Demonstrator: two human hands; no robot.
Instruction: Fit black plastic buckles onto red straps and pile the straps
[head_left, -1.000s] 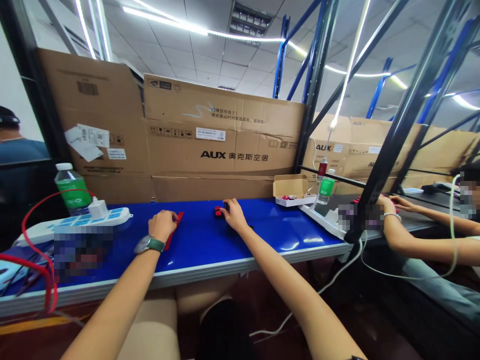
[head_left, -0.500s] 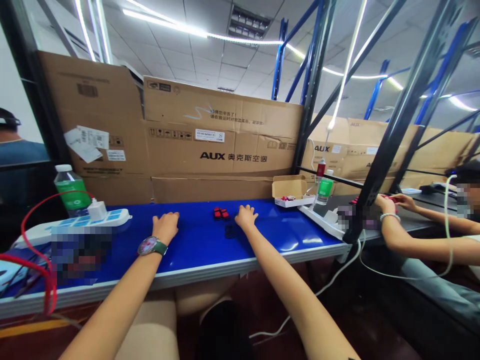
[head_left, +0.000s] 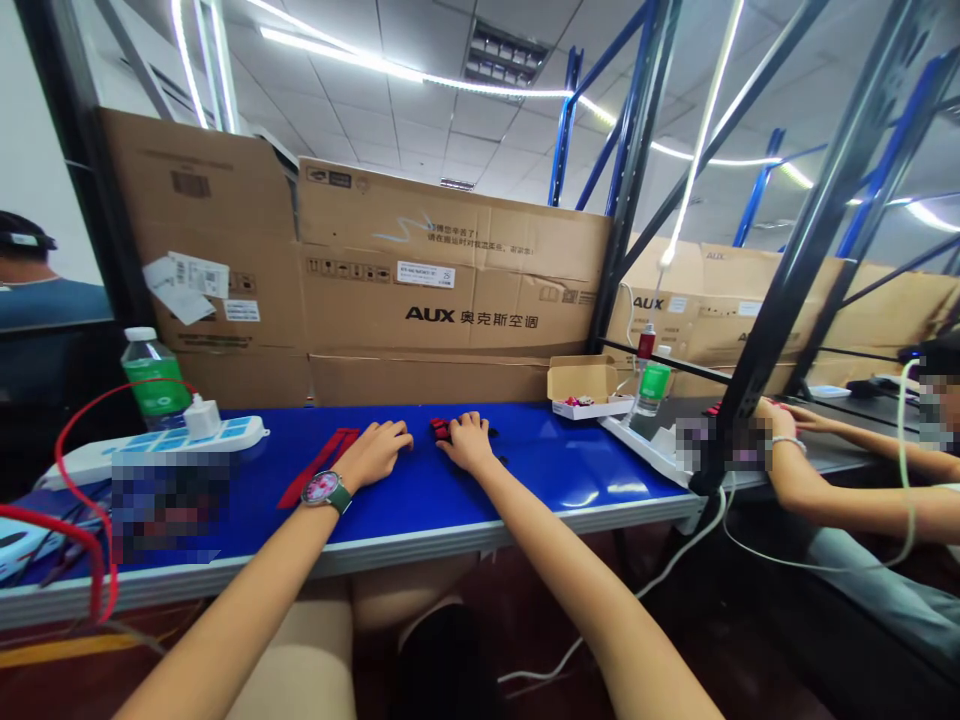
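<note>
My left hand (head_left: 377, 452) is palm down over the blue tabletop (head_left: 570, 470), fingers stretched forward and apart from the red bundle. Beside its wrist, which wears a green-strapped watch (head_left: 322, 488), lies a flat red strip (head_left: 319, 465). My right hand (head_left: 466, 442) reaches over the table with fingers spread. Its thumb side is at a small red and black folded bundle (head_left: 439, 429), which it partly covers; whether it grips the bundle is not clear. Small black pieces (head_left: 504, 460) show just right of that hand, mostly hidden by it.
A white power strip (head_left: 240, 432), a bottle with a green label (head_left: 156, 385) and red cables (head_left: 94, 560) are at the left. An open carton (head_left: 585, 390) stands back right. Cardboard walls the back; a rack post (head_left: 757, 330) separates a co-worker's arms (head_left: 840, 490).
My left hand has moved right, uncovering the red strip. My right hand has shifted left onto the red and black bundle, now partly covering it and the black pieces.
</note>
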